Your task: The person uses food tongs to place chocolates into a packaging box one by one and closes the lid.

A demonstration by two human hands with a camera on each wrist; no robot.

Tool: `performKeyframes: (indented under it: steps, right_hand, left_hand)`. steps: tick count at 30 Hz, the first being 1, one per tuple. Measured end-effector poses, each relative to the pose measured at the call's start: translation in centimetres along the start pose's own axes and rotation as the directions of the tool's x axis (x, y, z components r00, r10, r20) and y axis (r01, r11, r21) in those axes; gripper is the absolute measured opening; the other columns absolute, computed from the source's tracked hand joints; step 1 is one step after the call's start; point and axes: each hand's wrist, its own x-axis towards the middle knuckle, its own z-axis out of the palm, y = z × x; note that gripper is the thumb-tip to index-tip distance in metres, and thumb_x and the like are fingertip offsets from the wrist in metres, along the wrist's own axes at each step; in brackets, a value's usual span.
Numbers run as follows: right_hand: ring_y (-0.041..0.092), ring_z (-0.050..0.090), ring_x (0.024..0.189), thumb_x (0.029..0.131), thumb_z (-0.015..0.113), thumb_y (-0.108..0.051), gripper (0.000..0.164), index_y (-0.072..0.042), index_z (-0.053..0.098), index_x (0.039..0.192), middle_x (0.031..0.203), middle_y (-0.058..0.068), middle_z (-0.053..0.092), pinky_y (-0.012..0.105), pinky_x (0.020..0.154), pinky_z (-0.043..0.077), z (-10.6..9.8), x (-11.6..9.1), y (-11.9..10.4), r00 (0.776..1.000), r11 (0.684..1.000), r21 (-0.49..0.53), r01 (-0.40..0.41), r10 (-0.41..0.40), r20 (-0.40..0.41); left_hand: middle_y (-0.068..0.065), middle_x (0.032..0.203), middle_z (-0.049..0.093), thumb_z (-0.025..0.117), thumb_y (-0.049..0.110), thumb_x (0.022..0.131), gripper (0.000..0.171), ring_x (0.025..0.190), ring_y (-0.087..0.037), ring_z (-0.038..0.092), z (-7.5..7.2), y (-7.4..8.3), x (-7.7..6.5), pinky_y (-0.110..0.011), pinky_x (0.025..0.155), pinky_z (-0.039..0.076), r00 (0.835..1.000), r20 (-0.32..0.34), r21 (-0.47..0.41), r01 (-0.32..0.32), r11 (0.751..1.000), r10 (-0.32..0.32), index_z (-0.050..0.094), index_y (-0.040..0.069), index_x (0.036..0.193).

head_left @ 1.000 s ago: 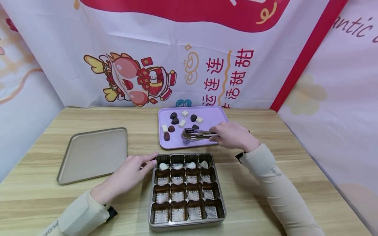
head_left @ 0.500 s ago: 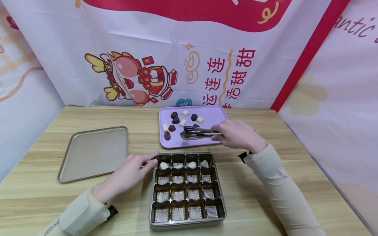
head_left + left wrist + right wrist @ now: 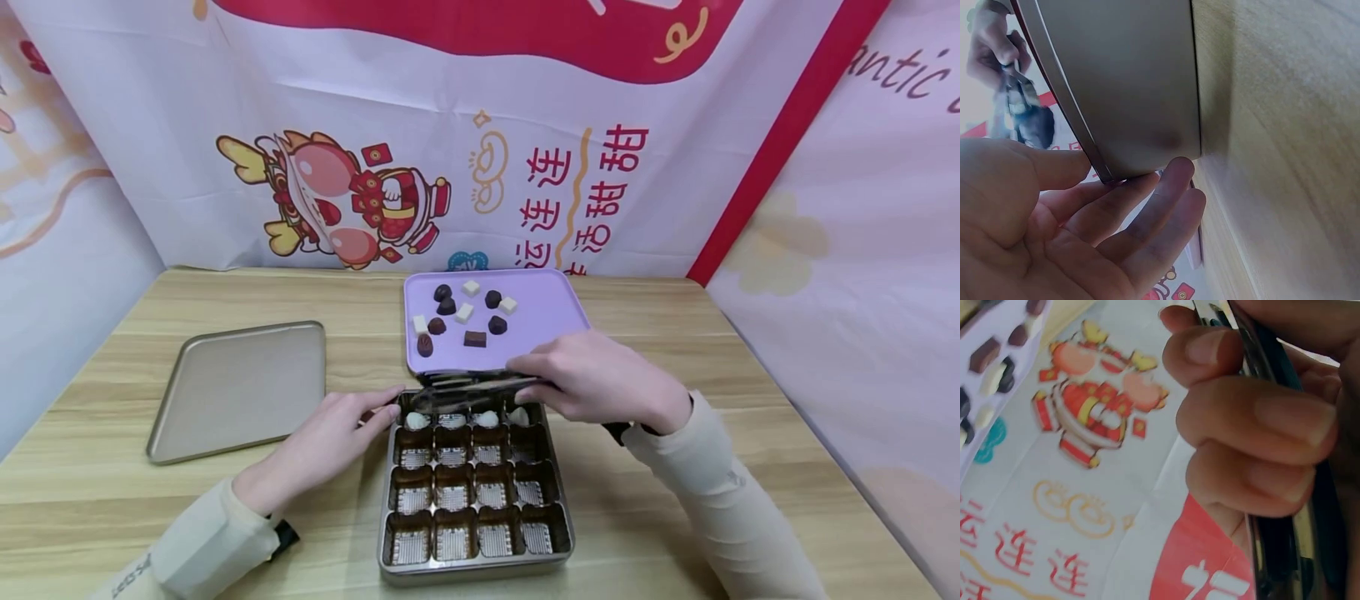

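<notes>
Right hand (image 3: 596, 377) holds tongs (image 3: 480, 392) over box (image 3: 476, 573), load unclear | left hand (image 3: 337, 437) touches box corner, fingers relaxed | risk: too low swing may knock white pieces (image 3: 487, 419)

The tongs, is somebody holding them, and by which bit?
Yes, the right hand holds the tongs by the handle, away from the tips, fingers curled round it. Blur hides whether the tips pinch anything.

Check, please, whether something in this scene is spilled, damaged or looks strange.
The printed cartoon figure on the backdrop looks odd: it lies sideways, head at left and feet at right in the head view. Chocolates are scattered over the purple tray, but I see nothing spilled or damaged.
</notes>
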Motion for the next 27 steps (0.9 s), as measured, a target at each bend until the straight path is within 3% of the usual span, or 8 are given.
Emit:
performKeyframes:
  steps: [2, 5, 7, 13, 19, 23, 27]
  right_hand:
    - [0.004, 0.046, 0.057, 0.095, 0.068, -0.025, 0.012, -0.014, 0.063, 0.093, 0.069, -0.01, 0.052, 0.027, 0.052, 0.046, 0.1, 0.1, -0.7, 0.999, 0.999, 0.008, 0.04, -0.04, 0.004]
    - [0.004, 0.045, 0.056, 0.094, 0.068, -0.026, 0.014, -0.014, 0.061, 0.091, 0.067, -0.011, 0.048, 0.026, 0.051, 0.044, 0.3, 0.2, -1.5, 0.997, 0.998, 0.002, 0.07, -0.07, 0.015]
    - [0.005, 0.043, 0.054, 0.094, 0.068, -0.028, 0.019, -0.016, 0.056, 0.086, 0.063, -0.011, 0.042, 0.025, 0.047, 0.04, 0.4, 0.3, -1.9, 0.997, 0.997, -0.006, 0.076, -0.076, 0.024]
    - [0.004, 0.038, 0.049, 0.095, 0.067, -0.03, 0.023, -0.018, 0.052, 0.082, 0.058, -0.012, 0.032, 0.023, 0.042, 0.034, 0.7, 0.5, -2.5, 0.996, 0.997, -0.026, 0.076, -0.075, 0.046]
    - [0.004, 0.038, 0.049, 0.094, 0.069, -0.03, 0.025, -0.018, 0.051, 0.081, 0.057, -0.012, 0.032, 0.023, 0.04, 0.033, 1.0, 0.8, -2.6, 0.997, 0.997, -0.04, 0.065, -0.063, 0.052]
    - [0.004, 0.038, 0.048, 0.093, 0.07, -0.03, 0.025, -0.018, 0.051, 0.08, 0.057, -0.013, 0.034, 0.024, 0.04, 0.034, 1.3, 0.9, -2.7, 0.997, 0.997, -0.045, 0.066, -0.064, 0.051]
    - [0.004, 0.038, 0.049, 0.093, 0.07, -0.031, 0.025, -0.019, 0.052, 0.079, 0.058, -0.013, 0.036, 0.024, 0.04, 0.035, 1.5, 1.1, -2.7, 0.996, 0.997, -0.045, 0.067, -0.064, 0.061]
  left_hand:
    - [-0.019, 0.087, 0.066, 0.054, 0.026, 0.103, 0.044, 0.043, -0.01, 0.035, 0.0, 0.0, 0.0, -0.033, 0.055, 0.047, 1.0, -0.001, -0.003, -0.003, 1.0, 0.003, 0.052, 0.004, 0.141]
    - [-0.026, 0.122, 0.062, 0.054, 0.025, 0.103, 0.044, 0.048, -0.01, 0.041, 0.1, -0.1, 0.0, -0.037, 0.069, 0.052, 1.0, -0.009, 0.009, -0.019, 1.0, 0.019, 0.052, 0.003, 0.141]
    - [-0.025, 0.133, 0.055, 0.054, 0.025, 0.103, 0.044, 0.05, -0.011, 0.043, 0.1, -0.2, 0.0, -0.04, 0.076, 0.051, 1.0, -0.009, 0.015, -0.025, 1.0, 0.025, 0.052, 0.002, 0.141]
    - [-0.023, 0.134, 0.054, 0.055, 0.024, 0.102, 0.043, 0.072, -0.015, 0.061, 0.1, -0.2, 0.0, -0.047, 0.087, 0.051, 0.999, -0.017, 0.022, -0.031, 0.999, 0.032, 0.053, 0.002, 0.14]
    - [-0.024, 0.134, 0.054, 0.054, 0.024, 0.103, 0.043, 0.064, -0.015, 0.056, 0.0, -0.2, 0.0, -0.046, 0.086, 0.051, 1.0, -0.013, 0.021, -0.021, 1.0, 0.022, 0.052, 0.003, 0.141]
    - [-0.023, 0.134, 0.054, 0.055, 0.024, 0.102, 0.043, 0.076, -0.014, 0.061, 0.0, -0.2, 0.1, -0.048, 0.09, 0.05, 1.0, -0.015, 0.024, -0.027, 0.999, 0.027, 0.053, 0.004, 0.14]
    - [-0.024, 0.131, 0.057, 0.055, 0.024, 0.102, 0.043, 0.059, -0.012, 0.053, 0.0, -0.2, 0.1, -0.046, 0.085, 0.051, 1.0, -0.002, 0.018, -0.014, 1.0, 0.014, 0.052, 0.004, 0.141]
